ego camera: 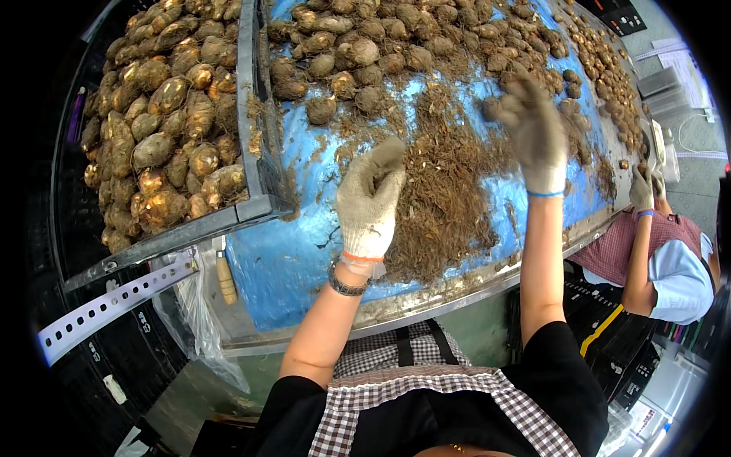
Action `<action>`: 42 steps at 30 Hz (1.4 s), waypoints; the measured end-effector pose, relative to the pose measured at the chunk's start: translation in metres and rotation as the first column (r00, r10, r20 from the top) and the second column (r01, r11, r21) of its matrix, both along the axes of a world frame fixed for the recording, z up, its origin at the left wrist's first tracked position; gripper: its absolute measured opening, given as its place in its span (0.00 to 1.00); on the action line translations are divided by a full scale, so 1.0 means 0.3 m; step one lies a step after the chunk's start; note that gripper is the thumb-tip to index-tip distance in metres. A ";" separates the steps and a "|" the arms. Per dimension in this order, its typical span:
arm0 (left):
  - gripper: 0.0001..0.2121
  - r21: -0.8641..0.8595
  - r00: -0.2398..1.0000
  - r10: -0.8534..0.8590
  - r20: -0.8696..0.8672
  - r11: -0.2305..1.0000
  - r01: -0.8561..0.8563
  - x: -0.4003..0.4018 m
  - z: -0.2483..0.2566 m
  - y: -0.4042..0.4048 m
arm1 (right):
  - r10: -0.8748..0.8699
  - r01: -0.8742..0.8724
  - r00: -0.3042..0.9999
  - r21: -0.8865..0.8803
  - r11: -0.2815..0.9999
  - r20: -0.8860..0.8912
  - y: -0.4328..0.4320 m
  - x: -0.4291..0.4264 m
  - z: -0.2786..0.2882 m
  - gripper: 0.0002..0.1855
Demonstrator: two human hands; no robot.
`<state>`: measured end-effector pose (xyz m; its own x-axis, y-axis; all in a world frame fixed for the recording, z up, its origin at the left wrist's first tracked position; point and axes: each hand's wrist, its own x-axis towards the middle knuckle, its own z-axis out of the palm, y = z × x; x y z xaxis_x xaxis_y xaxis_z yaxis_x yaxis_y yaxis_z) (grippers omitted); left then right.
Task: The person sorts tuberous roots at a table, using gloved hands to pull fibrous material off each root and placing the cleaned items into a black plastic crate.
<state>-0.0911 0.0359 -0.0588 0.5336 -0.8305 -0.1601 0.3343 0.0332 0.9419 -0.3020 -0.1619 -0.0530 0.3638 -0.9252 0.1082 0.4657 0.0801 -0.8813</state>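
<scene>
My left hand [372, 201], in a soiled knit glove, is raised over the blue plastic sheet [274, 285], its thumb and fingers curled towards each other; whether anything is between them I cannot tell. My right hand [535, 134], also gloved and blurred, is stretched towards the taro corms on the right, fingers extended, and appears to hold nothing. Between the hands lies a heap of brown root fibres and skins [448, 200]. Beyond them, many hairy taro corms [365, 52] are spread on the sheet.
A dark plastic crate [255, 114] full of larger taro corms [171, 94] stands at left. Near it lie a wooden-handled tool [225, 278] and clear plastic film [200, 320]. A perforated metal strip [114, 303] juts out leftward. At right, a co-worker [645, 251] with gloved hands works beside smaller corms [605, 74].
</scene>
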 end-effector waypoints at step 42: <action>0.22 0.126 0.979 0.105 -0.174 0.989 -0.083 0.025 -0.090 -0.014 | -0.178 -0.702 0.391 -0.418 0.576 -0.903 0.160 0.384 -0.053 0.25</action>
<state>-0.0835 0.0317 -0.0859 0.5620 -0.7478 -0.3535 0.4988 -0.0346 0.8660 -0.1869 -0.1140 -0.0690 0.8565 -0.5116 0.0689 -0.3983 -0.7397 -0.5424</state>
